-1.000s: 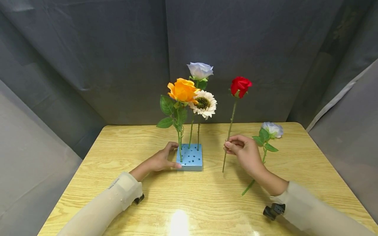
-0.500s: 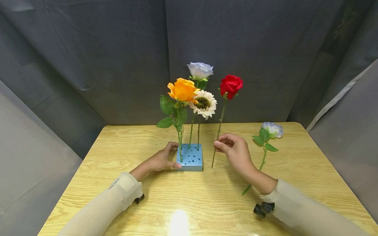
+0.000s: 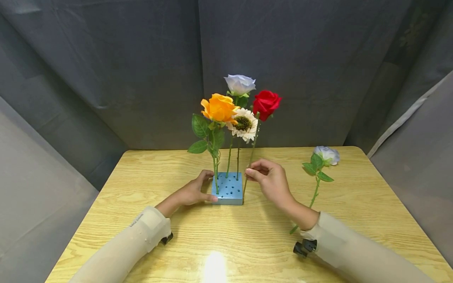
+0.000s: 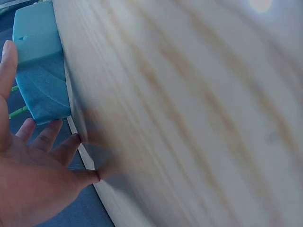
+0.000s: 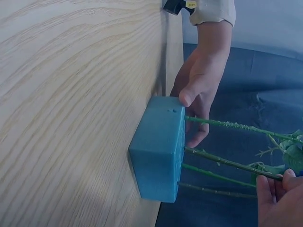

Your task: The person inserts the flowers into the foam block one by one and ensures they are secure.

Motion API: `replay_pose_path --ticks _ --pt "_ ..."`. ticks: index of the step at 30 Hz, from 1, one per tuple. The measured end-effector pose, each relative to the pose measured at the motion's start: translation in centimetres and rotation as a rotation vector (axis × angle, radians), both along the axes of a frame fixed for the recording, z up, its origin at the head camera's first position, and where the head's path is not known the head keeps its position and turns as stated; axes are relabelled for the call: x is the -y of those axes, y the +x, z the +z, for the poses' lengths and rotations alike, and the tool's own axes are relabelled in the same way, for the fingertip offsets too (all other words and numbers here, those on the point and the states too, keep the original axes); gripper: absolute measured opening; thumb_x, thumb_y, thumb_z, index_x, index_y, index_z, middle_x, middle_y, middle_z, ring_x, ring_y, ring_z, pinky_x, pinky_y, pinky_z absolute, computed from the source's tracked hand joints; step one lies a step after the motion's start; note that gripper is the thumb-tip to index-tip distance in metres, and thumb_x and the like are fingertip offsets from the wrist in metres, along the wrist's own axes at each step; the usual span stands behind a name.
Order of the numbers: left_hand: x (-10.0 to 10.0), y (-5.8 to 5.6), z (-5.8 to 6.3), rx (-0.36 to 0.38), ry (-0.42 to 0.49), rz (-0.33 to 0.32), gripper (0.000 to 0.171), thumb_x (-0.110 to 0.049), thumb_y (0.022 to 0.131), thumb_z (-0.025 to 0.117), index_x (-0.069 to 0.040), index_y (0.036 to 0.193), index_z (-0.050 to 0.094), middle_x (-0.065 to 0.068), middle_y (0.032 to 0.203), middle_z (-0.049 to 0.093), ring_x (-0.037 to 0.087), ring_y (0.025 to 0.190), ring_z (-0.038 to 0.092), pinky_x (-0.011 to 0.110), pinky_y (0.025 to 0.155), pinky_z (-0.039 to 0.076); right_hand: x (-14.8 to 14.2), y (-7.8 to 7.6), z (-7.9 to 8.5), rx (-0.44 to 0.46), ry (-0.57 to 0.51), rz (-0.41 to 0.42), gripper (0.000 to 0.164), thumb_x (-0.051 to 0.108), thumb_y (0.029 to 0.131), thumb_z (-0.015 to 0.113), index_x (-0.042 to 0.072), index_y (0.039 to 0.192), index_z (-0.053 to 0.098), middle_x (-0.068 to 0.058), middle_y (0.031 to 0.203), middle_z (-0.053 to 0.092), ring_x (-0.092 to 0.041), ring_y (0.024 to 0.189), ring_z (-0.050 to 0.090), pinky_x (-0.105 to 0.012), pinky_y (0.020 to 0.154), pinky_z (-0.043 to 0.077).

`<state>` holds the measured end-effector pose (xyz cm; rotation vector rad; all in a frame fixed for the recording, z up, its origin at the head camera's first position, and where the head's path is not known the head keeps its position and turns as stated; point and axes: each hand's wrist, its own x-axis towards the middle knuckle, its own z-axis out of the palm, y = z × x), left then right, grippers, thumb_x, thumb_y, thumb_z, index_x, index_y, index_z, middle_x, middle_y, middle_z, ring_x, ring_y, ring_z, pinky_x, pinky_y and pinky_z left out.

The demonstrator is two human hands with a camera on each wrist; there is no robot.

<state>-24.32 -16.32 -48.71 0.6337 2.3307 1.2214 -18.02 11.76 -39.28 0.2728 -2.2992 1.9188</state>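
Now, relative to the two preceding head views, the red rose has travelled leftward across the table, and its stem's lower end lies at the right edge of the blue perforated block. The right hand pinches the stem between thumb and fingers. The left hand clasps the block's left side, unmoved, as are the standing orange rose, pale lilac rose and cream sunflower. The work has thus advanced, in our judgement, from carrying to aligning.

Head view: all blooms appear, including a second lilac rose lying at right. Right wrist view: the block is seen side-on, and the pinched stem appears to meet its holed face; whether it touches or enters a hole cannot be told. Left wrist view: the block and left fingers alone appear beside the tabletop, without the red rose.
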Motion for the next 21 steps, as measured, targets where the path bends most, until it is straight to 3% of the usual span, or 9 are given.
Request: replay_pose_path --ticks 6,13,21 --pt "0.0 0.0 -0.1 0.006 -0.01 0.0 0.093 -0.033 0.088 0.084 -0.012 0.156 0.025 0.02 0.165 0.029 0.039 0.156 0.021 0.058 0.124 0.019 0.9 -0.3 -0.4 -0.024 -0.014 0.009 0.012 -0.001 0.093 0.075 -0.011 0.097 0.07 -0.024 0.094 0.071 -0.022 0.08 0.074 -0.037 0.079 0.063" --pt "0.0 0.0 0.0 0.006 -0.001 0.005 0.092 -0.032 0.087 0.085 -0.012 0.155 0.026 0.021 0.165 0.029 0.039 0.155 0.022 0.058 0.124 0.019 1.8 -0.6 -0.6 -0.036 -0.047 0.015 0.012 -0.002 0.091 0.076 -0.011 0.096 0.07 -0.025 0.093 0.072 -0.037 0.082 0.074 -0.038 0.078 0.063" --pt "-0.1 -0.1 -0.1 -0.008 0.008 0.004 0.09 -0.03 0.087 0.086 -0.012 0.154 0.028 0.02 0.165 0.03 0.039 0.155 0.023 0.059 0.124 0.018 2.6 -1.0 -0.8 -0.039 -0.034 0.004 0.006 -0.003 0.092 0.075 -0.008 0.094 0.072 -0.021 0.092 0.073 -0.023 0.078 0.074 -0.032 0.076 0.063"
